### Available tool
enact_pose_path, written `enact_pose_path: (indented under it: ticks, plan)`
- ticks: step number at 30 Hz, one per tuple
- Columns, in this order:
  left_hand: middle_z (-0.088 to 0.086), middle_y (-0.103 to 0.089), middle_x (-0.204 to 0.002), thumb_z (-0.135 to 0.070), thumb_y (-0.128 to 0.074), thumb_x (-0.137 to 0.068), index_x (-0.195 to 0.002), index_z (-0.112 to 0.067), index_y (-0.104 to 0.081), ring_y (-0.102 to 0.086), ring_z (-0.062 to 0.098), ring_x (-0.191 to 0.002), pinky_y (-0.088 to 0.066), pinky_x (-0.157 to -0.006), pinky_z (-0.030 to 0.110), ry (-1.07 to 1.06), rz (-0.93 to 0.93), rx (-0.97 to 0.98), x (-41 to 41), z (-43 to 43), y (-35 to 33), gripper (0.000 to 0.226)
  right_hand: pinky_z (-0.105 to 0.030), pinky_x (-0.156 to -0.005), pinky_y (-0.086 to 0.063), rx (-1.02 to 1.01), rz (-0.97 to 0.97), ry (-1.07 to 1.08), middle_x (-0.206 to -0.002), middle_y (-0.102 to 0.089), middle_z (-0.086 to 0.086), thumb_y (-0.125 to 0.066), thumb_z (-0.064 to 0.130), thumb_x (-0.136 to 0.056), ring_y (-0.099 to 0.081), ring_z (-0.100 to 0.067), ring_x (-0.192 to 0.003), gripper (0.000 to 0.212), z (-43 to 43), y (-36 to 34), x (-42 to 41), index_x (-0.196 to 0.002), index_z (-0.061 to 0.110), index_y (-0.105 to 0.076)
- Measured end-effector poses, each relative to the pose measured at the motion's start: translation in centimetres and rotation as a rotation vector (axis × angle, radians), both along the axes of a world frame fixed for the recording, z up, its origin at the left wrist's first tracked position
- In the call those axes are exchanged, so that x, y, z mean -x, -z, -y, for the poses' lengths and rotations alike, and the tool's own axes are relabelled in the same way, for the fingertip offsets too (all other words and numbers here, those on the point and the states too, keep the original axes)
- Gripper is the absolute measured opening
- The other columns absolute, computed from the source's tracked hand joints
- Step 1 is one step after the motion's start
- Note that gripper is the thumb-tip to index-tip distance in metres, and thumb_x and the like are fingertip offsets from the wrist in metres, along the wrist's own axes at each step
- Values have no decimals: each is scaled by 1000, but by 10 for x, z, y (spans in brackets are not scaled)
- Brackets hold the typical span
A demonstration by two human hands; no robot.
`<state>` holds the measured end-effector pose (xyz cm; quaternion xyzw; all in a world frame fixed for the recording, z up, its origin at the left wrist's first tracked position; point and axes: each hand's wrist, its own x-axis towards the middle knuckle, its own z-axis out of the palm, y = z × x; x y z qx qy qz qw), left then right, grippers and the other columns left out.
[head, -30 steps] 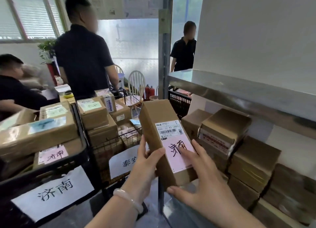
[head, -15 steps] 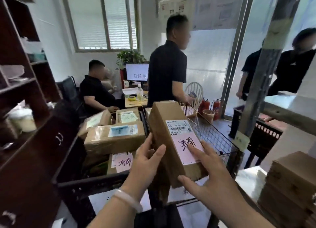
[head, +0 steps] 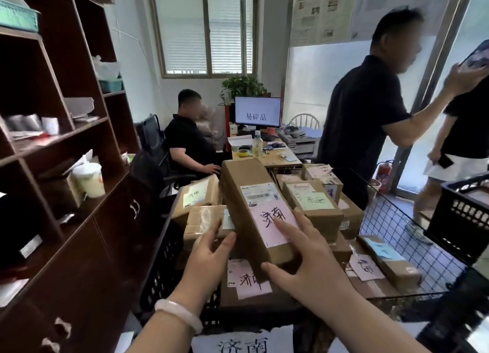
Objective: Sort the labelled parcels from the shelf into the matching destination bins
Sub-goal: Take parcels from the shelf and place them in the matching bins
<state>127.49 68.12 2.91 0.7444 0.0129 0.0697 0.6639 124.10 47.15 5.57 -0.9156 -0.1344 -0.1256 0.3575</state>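
Note:
A long brown cardboard parcel [head: 246, 194] with a barcode label and a pink slip handwritten 济南 is held tilted over a black crate. My left hand [head: 209, 257] grips its left lower side and my right hand [head: 301, 262] holds its near right corner, fingers on the pink slip. The black crate [head: 169, 249] below carries a white sign reading 济南 [head: 242, 342] on its front and holds several brown parcels, one with a pink 济南 slip [head: 248, 278].
A wire basket [head: 412, 236] to the right holds parcels with green and pink slips. Another black crate [head: 460, 215] sits at far right. A dark wooden shelf unit [head: 53, 146] fills the left. One person sits at a desk behind; two stand at right.
My view has swung left, away from the metal shelf of parcels. The parcel in both hands has moved over the black crate marked 济南. The standing person has shifted right.

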Motion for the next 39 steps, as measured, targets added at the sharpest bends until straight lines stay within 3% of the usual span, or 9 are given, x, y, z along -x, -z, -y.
enact_pose_path:
  ticks: [2, 8, 15, 18, 22, 27, 32, 35, 39]
  plan:
    - [-7, -51, -135, -48, -61, -91, -142, -43, -45, -54, -2, -105, -42, -83, 14, -71, -1, -3, -10, -16, 2, 53, -27, -113, -12, 24, -25, -99, -153, 2, 35, -72, 61, -68, -5, 8, -135, 82, -2, 4, -5, -138, 64, -27]
    - [-6, -40, -150, -72, -59, -71, -146, -45, -37, -47, 14, -131, -36, -114, 44, -270, 22, 88, -21, -59, 0, 82, -25, -113, -17, 118, -108, -378, -154, -8, 34, -72, 51, -71, -7, 5, -144, 74, 10, -4, -23, -134, 63, -36]
    - [-2, -57, -134, -60, -51, -93, -132, -31, -55, -51, 18, -124, -38, -110, 45, -377, -21, 28, -13, -78, 18, 49, -40, -119, -21, 204, -155, -485, -153, -9, 33, -65, 45, -70, -8, 3, -145, 73, 8, -7, -45, -134, 61, -36]
    - [-4, -55, -133, -56, -45, -97, -121, -39, -59, -49, 16, -125, -38, -108, 40, -392, 18, 36, -8, -83, 19, 33, -43, -119, -22, 201, -135, -499, -153, -12, 31, -64, 43, -68, -10, 2, -145, 73, 9, -6, -46, -134, 61, -37]
    - [-6, -49, -142, -59, -36, -95, -134, -38, -53, -44, 13, -132, -32, -113, 41, -447, 95, -14, -4, -93, 10, 47, -35, -118, -20, 302, -92, -574, -153, -10, 32, -69, 38, -72, -9, 3, -145, 75, 11, -7, -46, -136, 60, -36]
    - [-8, -47, -144, -48, -36, -102, -132, -42, -53, -41, 9, -131, -30, -104, 30, -473, 105, -17, -2, -102, 9, 34, -30, -115, -21, 378, 5, -611, -156, -12, 28, -72, 43, -75, -14, -2, -145, 72, 20, -4, -48, -138, 55, -39]
    - [-12, -50, -142, -49, -39, -101, -132, -43, -55, -44, 2, -125, -30, -100, 24, -421, 102, -39, 0, -92, 17, 36, -43, -120, -15, 600, -104, -623, -158, 0, 28, -61, 43, -70, -2, -11, -149, 80, 27, 8, -62, -140, 61, -26]
    - [-13, -50, -142, -56, -40, -93, -132, -44, -54, -45, 2, -128, -33, -108, 31, -372, 105, -26, -1, -83, 17, 44, -50, -120, -13, 700, -205, -558, -159, -1, 26, -55, 47, -70, 1, -12, -149, 82, 33, 13, -74, -139, 68, -16]
    - [-15, -48, -143, -50, -42, -99, -138, -41, -51, -43, 1, -132, -32, -115, 39, -295, 124, -80, -4, -69, 16, 41, -49, -121, -9, 779, -135, -508, -160, 3, 25, -49, 54, -76, 4, -9, -149, 81, 42, 22, -82, -140, 69, -3]
